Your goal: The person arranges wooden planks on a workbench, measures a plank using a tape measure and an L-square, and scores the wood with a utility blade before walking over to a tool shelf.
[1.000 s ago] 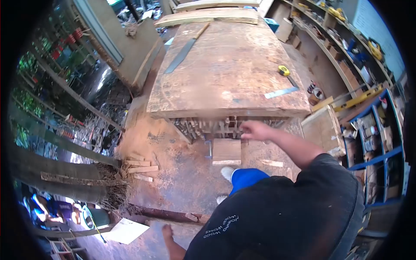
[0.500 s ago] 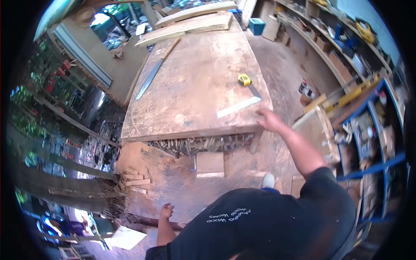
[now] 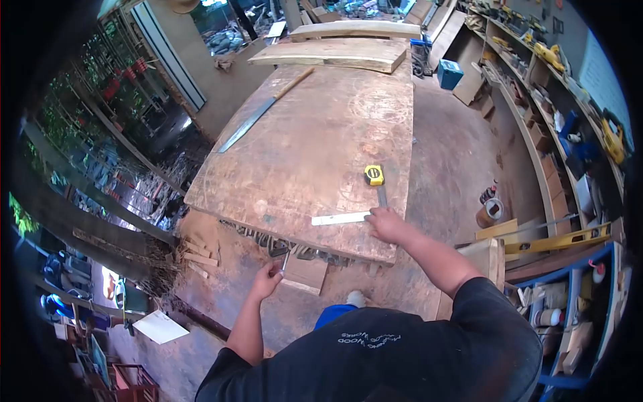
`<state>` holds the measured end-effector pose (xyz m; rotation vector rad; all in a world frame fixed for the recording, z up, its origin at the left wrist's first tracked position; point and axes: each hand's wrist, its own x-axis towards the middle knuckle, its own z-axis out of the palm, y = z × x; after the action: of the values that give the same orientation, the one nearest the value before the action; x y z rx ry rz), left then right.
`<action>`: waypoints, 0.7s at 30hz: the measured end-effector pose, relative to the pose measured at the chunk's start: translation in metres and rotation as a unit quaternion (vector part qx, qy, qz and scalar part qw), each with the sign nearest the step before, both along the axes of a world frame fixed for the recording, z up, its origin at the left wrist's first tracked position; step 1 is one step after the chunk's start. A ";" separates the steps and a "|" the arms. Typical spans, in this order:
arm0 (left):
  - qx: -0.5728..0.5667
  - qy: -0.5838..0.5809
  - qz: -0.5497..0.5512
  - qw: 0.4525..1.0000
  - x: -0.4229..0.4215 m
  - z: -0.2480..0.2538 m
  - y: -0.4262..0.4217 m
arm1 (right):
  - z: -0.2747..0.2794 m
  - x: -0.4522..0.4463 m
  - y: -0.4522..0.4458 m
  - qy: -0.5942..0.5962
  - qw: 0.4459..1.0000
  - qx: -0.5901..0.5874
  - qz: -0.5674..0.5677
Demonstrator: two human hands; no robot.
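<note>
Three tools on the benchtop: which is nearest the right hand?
The L-shaped square, its corner right at the right hand; the yellow tape measure and wooden-handled saw lie farther off.

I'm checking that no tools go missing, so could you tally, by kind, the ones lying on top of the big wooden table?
Square: 1
Tape measure: 1
Saw: 1
Total: 3
</note>
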<state>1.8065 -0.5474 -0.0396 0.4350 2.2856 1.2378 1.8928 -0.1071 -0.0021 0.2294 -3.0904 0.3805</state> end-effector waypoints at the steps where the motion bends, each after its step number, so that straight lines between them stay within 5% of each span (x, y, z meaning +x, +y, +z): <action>1: 0.009 0.024 0.013 1.000 -0.004 0.019 0.016 | -0.002 -0.001 0.001 0.043 0.999 0.001 0.007; 6: 0.087 0.089 0.059 0.990 -0.062 0.036 0.104 | -0.005 0.001 0.013 0.039 0.999 -0.015 0.023; 8: 0.124 0.090 0.055 0.987 -0.068 0.056 0.149 | 0.001 0.001 0.021 -0.057 0.995 0.018 0.077; 12: 0.167 0.111 0.068 0.977 -0.070 0.070 0.205 | 0.030 -0.001 0.048 -0.066 0.990 -0.101 0.079; 18: 0.097 0.113 0.140 0.979 -0.046 0.057 0.286 | 0.039 0.025 0.184 -0.034 0.942 -0.333 0.028; 21: -0.034 0.162 0.072 0.984 -0.015 0.072 0.346 | 0.037 0.051 0.265 -0.046 0.915 -0.397 -0.056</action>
<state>1.7913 -0.2015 0.0324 0.4835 2.6663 1.2259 1.9435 0.1579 0.0347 0.0063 -2.7084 1.5941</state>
